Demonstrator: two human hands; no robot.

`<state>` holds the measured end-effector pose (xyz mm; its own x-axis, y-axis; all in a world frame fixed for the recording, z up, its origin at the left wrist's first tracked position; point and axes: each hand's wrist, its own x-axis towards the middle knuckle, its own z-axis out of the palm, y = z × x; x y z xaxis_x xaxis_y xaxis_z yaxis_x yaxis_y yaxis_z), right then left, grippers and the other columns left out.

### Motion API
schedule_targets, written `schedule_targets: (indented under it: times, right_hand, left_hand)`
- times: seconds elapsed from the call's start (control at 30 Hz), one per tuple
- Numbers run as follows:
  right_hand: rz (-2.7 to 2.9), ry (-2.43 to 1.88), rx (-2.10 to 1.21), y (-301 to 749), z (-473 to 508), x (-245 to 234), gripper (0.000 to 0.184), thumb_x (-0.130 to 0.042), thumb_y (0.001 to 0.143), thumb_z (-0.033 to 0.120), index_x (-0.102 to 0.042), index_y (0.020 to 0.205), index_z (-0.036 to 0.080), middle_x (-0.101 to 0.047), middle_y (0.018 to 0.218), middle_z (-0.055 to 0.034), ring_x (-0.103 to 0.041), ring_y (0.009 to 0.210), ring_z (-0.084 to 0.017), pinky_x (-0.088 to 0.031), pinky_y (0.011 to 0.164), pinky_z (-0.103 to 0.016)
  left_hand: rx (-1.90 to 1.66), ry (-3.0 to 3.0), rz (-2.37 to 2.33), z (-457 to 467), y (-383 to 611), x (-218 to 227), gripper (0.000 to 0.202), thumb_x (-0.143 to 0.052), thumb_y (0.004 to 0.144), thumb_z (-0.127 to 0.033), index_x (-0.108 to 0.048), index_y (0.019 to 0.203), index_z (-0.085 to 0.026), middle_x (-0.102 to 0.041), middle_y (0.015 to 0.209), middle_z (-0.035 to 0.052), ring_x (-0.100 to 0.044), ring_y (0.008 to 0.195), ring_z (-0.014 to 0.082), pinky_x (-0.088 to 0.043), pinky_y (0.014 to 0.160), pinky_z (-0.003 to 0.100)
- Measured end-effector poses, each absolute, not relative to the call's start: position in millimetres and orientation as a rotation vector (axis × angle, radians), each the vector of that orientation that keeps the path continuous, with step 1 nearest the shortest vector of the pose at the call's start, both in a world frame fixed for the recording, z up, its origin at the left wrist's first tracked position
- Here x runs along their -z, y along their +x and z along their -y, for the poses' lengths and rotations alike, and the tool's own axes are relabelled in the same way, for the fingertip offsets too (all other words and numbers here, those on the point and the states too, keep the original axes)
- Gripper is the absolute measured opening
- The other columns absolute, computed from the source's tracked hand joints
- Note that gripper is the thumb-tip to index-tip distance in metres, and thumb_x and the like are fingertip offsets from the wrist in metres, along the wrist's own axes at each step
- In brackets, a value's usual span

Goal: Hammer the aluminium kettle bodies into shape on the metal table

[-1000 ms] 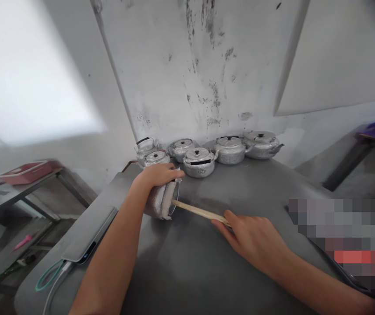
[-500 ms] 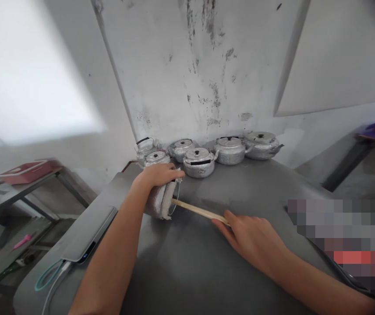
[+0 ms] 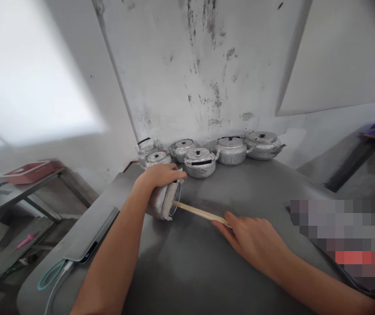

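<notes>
My left hand (image 3: 161, 175) is closed over the upper side of a silver metal pot (image 3: 156, 205), which lies tipped with its mouth toward the right. Ragged whitish material (image 3: 168, 202) lines the edge of the mouth, and a thin wire loop stands out from it. Between the fingertips and thumb of my right hand (image 3: 255, 238) is a pale wooden stick (image 3: 203, 212). Its far end reaches to the pot's mouth, where the tip is hidden. Just behind the pot stands a small silver kettle (image 3: 157, 157), partly covered by my left hand.
Several silver kettles (image 3: 199, 168) stand along the wall at the back of the grey table (image 3: 181, 267). At the left edge lies a power bank (image 3: 92, 232) with cables. A red tray (image 3: 31, 172) rests on another table at left. A blurred patch covers the right side.
Both hands keep their holds on the pot and the stick. The whole view has shifted very slightly; otherwise little differs.
</notes>
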<state>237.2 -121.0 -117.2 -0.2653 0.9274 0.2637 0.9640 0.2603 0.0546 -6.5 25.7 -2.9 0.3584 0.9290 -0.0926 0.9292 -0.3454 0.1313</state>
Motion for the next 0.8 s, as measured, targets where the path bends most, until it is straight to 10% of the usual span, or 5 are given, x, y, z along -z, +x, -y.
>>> schedule_targets:
  times: [0.8]
  right_hand:
    - [2.342, -1.905, 0.325, 238.9, 120.7, 115.4, 0.042, -0.039, 0.108, 0.049, -0.065, 0.088, 0.023, -0.077, 0.070, -0.0049, -0.076, 0.065, -0.035, -0.024, 0.050, -0.031]
  left_hand:
    - [-0.072, 2.471, -1.711, -10.0, 0.7, -2.8, 0.071, -0.051, 0.078, -0.080, -0.059, 0.123, -0.026, -0.071, 0.121, 0.0111, -0.067, 0.102, 0.0357, -0.052, 0.076, 0.040]
